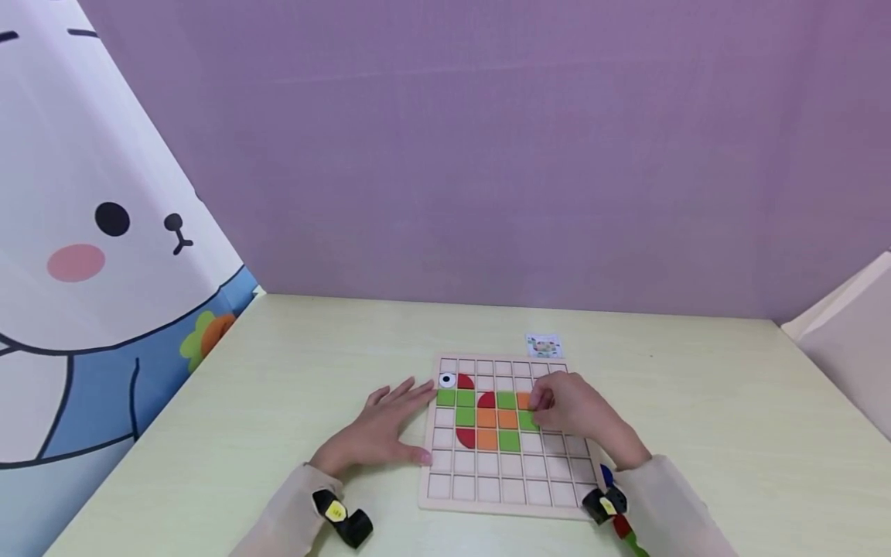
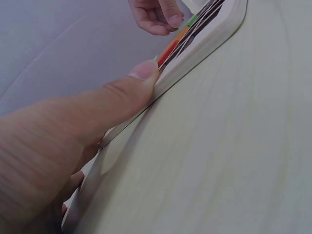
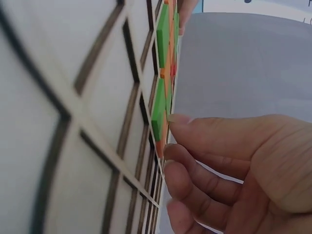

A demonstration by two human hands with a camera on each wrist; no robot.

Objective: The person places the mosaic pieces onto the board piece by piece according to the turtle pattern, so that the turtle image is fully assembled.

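A pale wooden grid board (image 1: 476, 464) lies on the table with coloured tiles set in its cells. My right hand (image 1: 572, 406) is over its right half, thumb and curled fingers at an orange square tile (image 1: 524, 401); the fingertips cover part of that tile. Just nearer to me sits a green square tile (image 3: 158, 112), close to the right thumb. My left hand (image 1: 381, 430) rests at the board's left edge with fingers spread, its thumb (image 2: 122, 92) against the rim. A round eye tile (image 1: 447, 380) and a red quarter-round tile (image 1: 465, 381) fill cells near the far left corner.
A small picture card (image 1: 544, 346) lies beyond the board's far edge. Blue, red and green pieces (image 1: 622, 527) show partly beneath my right forearm. A purple partition (image 1: 515, 170) stands along the table's back, with a cartoon-printed panel (image 1: 104, 309) on the left.
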